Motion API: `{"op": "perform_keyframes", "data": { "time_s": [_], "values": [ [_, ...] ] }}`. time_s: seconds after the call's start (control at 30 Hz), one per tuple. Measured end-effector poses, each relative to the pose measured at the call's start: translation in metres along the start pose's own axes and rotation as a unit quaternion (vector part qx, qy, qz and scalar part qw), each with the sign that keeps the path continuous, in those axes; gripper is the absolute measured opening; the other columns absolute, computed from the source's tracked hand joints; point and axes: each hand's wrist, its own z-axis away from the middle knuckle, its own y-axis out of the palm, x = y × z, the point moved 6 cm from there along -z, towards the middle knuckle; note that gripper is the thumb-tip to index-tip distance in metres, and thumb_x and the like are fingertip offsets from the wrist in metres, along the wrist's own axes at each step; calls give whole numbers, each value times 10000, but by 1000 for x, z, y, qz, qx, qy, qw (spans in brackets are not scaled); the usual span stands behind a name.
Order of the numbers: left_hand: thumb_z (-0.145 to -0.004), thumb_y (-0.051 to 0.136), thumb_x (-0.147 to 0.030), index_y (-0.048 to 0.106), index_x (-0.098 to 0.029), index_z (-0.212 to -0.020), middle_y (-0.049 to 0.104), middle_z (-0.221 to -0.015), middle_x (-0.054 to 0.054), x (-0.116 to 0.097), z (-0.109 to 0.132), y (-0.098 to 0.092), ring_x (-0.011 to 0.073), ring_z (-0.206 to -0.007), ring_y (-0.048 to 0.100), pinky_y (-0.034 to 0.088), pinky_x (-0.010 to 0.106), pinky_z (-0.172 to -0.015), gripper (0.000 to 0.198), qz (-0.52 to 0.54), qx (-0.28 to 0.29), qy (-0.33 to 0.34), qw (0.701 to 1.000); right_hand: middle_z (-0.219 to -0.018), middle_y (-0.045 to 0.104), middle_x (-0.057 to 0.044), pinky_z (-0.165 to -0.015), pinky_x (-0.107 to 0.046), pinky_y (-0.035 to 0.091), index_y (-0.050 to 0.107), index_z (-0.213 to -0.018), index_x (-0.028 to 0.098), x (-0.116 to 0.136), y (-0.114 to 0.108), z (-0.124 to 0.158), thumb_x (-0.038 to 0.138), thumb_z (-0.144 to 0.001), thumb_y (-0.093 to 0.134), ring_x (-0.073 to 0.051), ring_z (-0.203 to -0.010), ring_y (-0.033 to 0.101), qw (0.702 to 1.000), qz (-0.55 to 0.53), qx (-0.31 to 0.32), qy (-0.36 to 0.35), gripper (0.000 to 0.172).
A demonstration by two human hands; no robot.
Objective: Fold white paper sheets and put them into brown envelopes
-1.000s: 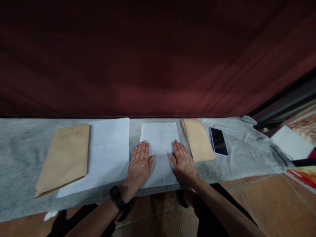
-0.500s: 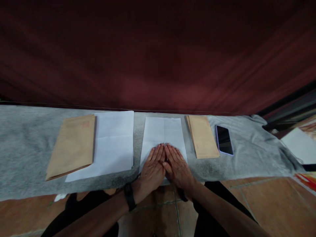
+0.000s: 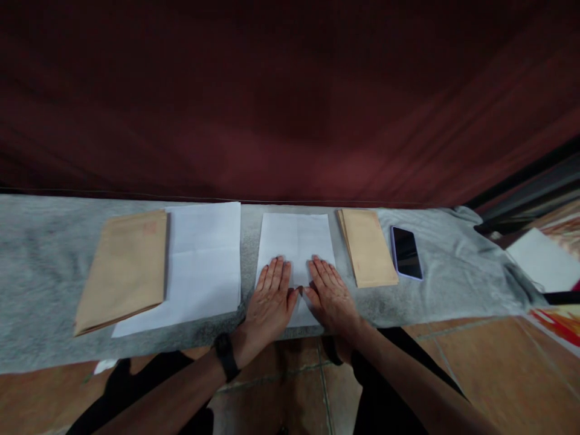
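A folded white sheet of paper [image 3: 296, 238] lies in the middle of the grey cloth-covered table [image 3: 40, 254]. My left hand [image 3: 269, 299] rests flat on the sheet's near left part, fingers stretched out. My right hand [image 3: 330, 296] lies flat on its near right part, fingers also extended. The thumbs almost meet over the sheet's centre line. A black band sits on my left wrist [image 3: 225, 355].
A larger white sheet [image 3: 199, 266] lies to the left, with a brown envelope [image 3: 124, 269] beside it. Right of my hands sits a stack of brown envelopes [image 3: 367, 248], then a dark phone [image 3: 405, 252]. A dark red curtain [image 3: 290, 103] hangs behind. More paper [image 3: 544, 260] lies far right.
My hands came together at the sheet's middle, then slid apart a little toward its sides. The camera view shifted slightly.
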Motion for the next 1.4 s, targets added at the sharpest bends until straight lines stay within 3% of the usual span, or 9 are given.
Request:
{"op": "perform_keyframes", "data": {
  "time_s": [0.57,0.8,0.93,1.17,1.3,1.4],
  "values": [
    [-1003,373,-365,325,-47,-1565,323,-1633,214,16,-7,-1,319,-1541,264,288,537,-1245,647,24,-17,-48,998,-1634,355,-155,-1225,-494,343,320,-1593,113,-23,-3,-2,383,-1044,432,-295,-1507,358,998,9,-4,56,622],
    [-1009,342,-356,381,36,-1516,339,-1610,267,25,-11,-3,365,-1525,294,295,547,-1236,642,14,-17,-83,996,-1622,369,-177,-1216,-503,354,315,-1592,91,-30,-2,-2,398,-1054,427,-313,-1502,364,997,7,-18,69,629],
    [-1006,350,-351,348,-10,-1547,349,-1619,235,26,-14,-7,343,-1533,284,292,548,-1238,639,24,-27,-79,996,-1628,357,-174,-1215,-520,353,295,-1603,102,-30,-2,-3,381,-1058,419,-314,-1509,350,997,4,-31,67,625],
    [-1020,296,-300,327,-17,-1556,346,-1633,201,10,-44,-8,288,-1549,261,289,492,-1254,607,47,0,-21,999,-1649,335,-123,-1258,-488,287,346,-1583,115,-20,0,-26,376,-1086,297,-245,-1551,259,998,-40,0,41,563],
    [-1009,271,-250,348,-26,-1552,347,-1639,179,6,-66,2,276,-1556,240,258,478,-1266,592,45,28,7,999,-1629,379,-122,-1266,-455,275,401,-1555,100,-17,7,-48,378,-1093,234,-217,-1543,281,996,-64,22,57,565],
    [-1001,273,-237,366,-46,-1552,345,-1642,165,10,-79,10,282,-1555,241,221,485,-1275,590,29,51,-7,998,-1617,401,-114,-1264,-455,271,427,-1546,125,-17,14,-60,384,-1096,230,-216,-1531,311,995,-66,28,72,555]
  ]
}}
